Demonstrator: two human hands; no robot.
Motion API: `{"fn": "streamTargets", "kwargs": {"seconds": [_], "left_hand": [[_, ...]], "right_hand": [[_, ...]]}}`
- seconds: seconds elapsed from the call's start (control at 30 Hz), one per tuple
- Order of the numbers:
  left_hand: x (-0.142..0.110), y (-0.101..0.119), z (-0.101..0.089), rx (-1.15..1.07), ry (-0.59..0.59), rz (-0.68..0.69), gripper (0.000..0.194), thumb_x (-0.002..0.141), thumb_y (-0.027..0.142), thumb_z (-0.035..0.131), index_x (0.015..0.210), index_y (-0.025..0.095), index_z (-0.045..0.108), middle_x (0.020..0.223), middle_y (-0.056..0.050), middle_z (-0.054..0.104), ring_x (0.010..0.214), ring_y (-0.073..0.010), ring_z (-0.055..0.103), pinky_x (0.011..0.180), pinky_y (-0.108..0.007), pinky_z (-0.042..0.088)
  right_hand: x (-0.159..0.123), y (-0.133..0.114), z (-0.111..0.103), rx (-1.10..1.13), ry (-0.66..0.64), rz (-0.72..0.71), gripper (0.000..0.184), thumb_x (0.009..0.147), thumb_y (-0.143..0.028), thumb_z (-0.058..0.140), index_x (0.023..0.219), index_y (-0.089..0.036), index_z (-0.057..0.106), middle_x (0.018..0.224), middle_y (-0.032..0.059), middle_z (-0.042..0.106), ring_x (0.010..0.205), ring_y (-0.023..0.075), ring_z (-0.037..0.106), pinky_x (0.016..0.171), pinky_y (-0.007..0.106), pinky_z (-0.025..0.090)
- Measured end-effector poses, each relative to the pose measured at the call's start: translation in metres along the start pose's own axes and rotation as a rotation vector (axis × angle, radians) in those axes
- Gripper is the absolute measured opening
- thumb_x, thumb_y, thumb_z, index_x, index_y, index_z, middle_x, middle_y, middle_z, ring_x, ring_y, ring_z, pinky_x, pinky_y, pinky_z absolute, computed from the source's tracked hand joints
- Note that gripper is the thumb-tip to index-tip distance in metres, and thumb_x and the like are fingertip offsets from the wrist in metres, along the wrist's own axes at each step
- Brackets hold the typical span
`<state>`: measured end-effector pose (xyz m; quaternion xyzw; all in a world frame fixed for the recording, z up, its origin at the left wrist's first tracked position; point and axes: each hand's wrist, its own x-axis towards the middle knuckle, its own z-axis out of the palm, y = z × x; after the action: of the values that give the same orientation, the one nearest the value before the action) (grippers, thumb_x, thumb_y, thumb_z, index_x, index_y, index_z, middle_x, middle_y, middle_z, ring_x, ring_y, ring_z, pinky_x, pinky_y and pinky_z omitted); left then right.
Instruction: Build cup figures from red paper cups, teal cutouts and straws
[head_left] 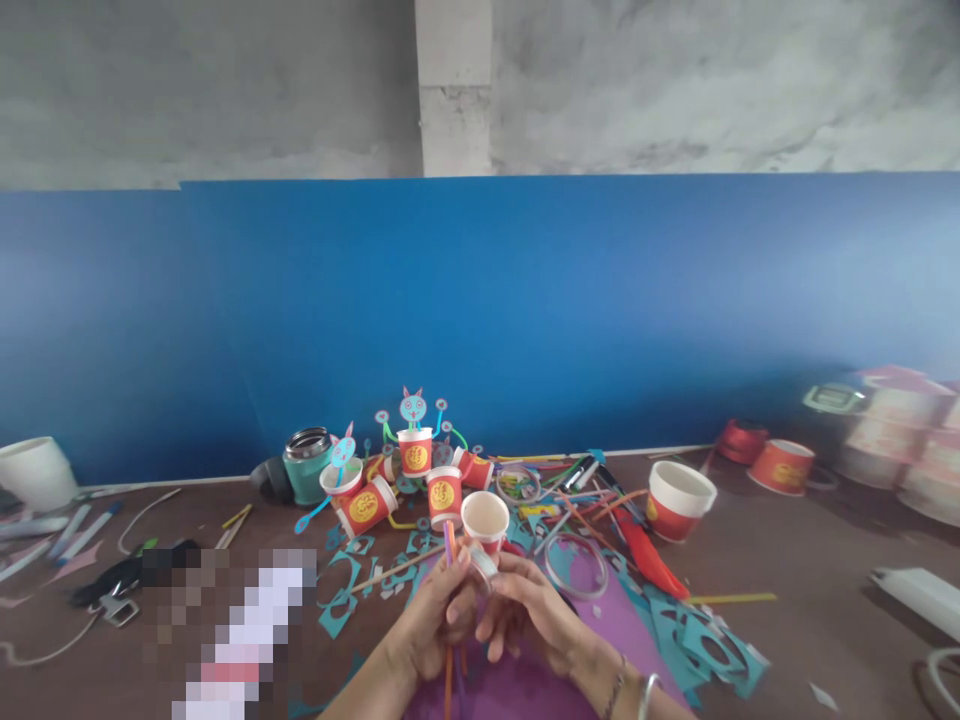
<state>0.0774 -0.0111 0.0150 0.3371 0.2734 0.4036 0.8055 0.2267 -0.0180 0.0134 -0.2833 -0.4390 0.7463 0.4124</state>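
Note:
My left hand (441, 612) is closed around a few thin orange and purple strips (449, 545), which look like pipe cleaners or straws and stand upright, their lower ends showing below the fist. Between both hands is a small whitish roll (482, 563), apparently clear tape. The thumb and forefinger of my right hand (529, 608) pinch it, its other fingers loosely curled. Just beyond my fingers stands a red-and-white paper cup (485, 518), mouth up. A purple sheet (510, 680) lies under my hands.
Paper cups with blue cat-face figures (413, 408) stand at the back. Blue paper scraps (701, 640) surround the purple sheet. Stacked cups (679, 500), a red feather-like strip (652, 552) and a tape ring (576, 565) lie right; a teal flask (306, 470) stands left.

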Motion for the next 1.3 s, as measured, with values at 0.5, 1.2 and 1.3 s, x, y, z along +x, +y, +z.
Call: {"fn": "streamTargets", "kwargs": {"seconds": [0.5, 1.2, 1.3], "left_hand": [[0.0018, -0.0027, -0.0009, 0.035, 0.002, 0.012, 0.052, 0.064, 0.058, 0.073, 0.09, 0.02, 0.049, 0.031, 0.014, 0.034, 0.027, -0.0028, 0.016, 0.033, -0.018, 0.004], [-0.0006, 0.0016, 0.0003, -0.002, -0.027, 0.009, 0.049, 0.064, 0.055, 0.074, 0.089, 0.019, 0.053, 0.033, 0.013, 0.035, 0.026, -0.0027, 0.017, 0.033, -0.019, 0.002], [-0.0011, 0.001, -0.0001, 0.006, -0.022, 0.016, 0.047, 0.066, 0.053, 0.074, 0.091, 0.019, 0.053, 0.033, 0.013, 0.035, 0.027, -0.0027, 0.018, 0.034, -0.018, 0.003]], "right_hand": [[0.0009, -0.0019, 0.0077, 0.028, 0.015, -0.034, 0.038, 0.074, -0.039, 0.064, 0.097, -0.01, 0.057, 0.059, 0.0085, 0.07, 0.038, 0.0155, 0.062, 0.031, 0.015, 0.039], [0.0015, 0.0009, 0.007, 0.037, -0.006, -0.046, 0.032, 0.073, -0.037, 0.062, 0.092, -0.013, 0.053, 0.058, 0.0058, 0.069, 0.042, 0.0154, 0.063, 0.036, 0.018, 0.044], [0.0, -0.003, 0.0098, 0.015, -0.016, -0.034, 0.032, 0.072, -0.037, 0.062, 0.091, -0.013, 0.052, 0.058, 0.0063, 0.069, 0.04, 0.0149, 0.062, 0.033, 0.016, 0.038]]}}
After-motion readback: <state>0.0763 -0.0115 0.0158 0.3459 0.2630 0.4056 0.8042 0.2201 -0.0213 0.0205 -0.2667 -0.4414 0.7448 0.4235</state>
